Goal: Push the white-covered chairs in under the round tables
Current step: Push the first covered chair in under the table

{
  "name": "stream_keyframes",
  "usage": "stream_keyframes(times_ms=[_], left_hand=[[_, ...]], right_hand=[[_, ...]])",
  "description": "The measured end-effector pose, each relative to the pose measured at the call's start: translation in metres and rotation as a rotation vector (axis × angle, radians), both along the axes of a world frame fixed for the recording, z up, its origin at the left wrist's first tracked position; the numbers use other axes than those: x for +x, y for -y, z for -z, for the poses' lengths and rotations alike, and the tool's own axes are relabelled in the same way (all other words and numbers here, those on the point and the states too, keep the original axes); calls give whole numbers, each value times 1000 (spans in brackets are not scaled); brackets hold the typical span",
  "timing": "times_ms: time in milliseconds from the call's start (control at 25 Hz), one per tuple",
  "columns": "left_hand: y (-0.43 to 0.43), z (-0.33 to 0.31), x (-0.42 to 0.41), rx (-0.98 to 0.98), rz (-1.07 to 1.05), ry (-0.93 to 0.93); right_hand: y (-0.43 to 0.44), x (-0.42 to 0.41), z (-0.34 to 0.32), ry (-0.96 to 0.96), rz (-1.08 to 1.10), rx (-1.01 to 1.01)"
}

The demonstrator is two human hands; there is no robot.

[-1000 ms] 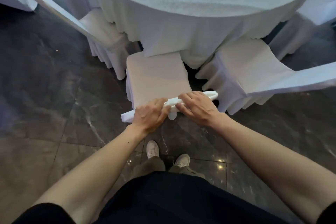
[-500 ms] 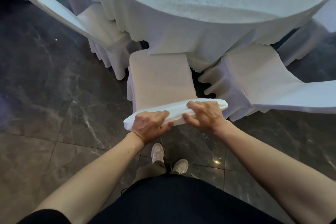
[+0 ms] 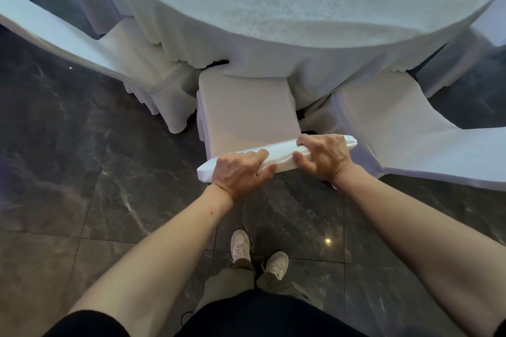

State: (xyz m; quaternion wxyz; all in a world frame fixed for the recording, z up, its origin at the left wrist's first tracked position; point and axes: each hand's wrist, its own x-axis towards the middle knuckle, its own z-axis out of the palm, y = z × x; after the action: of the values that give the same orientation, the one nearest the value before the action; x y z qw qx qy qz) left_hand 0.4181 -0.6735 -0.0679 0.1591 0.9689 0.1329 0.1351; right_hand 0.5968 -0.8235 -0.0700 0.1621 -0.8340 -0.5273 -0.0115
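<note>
Left hand (image 3: 241,171) is gripping the top edge of the chair back (image 3: 276,157), fingers curled over the white cover, thumb tucked on the near side. Right hand (image 3: 324,157) is gripping the same edge just beside it, fingers wrapped over the top and thumb pressing under, bunching the fabric a little. Both hands are closed on the chair back, near each other but not touching. Both forearms are reaching forward, bare, with dark sleeves showing at the bottom corners.

The middle chair (image 3: 246,112) is sitting straight ahead, its seat facing the round table (image 3: 287,8). The far edge of the seat is tucking under the hanging tablecloth (image 3: 260,63), most of the seat still sticking out. The chair back is tilting slightly, left end lower in the view.

Left chair (image 3: 82,44) is standing just beside it, angled, seat partly under the cloth. Right chair (image 3: 397,123) is standing on the other side, also angled, its back running off the right edge. Another covered chair (image 3: 460,57) is showing at the far right by the table.

Two pale sneakers (image 3: 257,253) are standing on the dark marble floor (image 3: 82,172) below the hands, behind the middle chair.
</note>
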Motion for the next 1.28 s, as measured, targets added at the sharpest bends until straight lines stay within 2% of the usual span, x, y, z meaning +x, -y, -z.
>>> stream_keyframes(times_ms=[800, 1080, 1280], left_hand=[[-67, 5, 102, 62, -45, -9], [-65, 4, 100, 76, -45, -37], [-58, -6, 89, -61, -56, -143]], right_hand=[[-70, 102, 4, -26, 30, -88], [-68, 94, 4, -17, 74, -95], [-54, 54, -11, -172, 256, -97]])
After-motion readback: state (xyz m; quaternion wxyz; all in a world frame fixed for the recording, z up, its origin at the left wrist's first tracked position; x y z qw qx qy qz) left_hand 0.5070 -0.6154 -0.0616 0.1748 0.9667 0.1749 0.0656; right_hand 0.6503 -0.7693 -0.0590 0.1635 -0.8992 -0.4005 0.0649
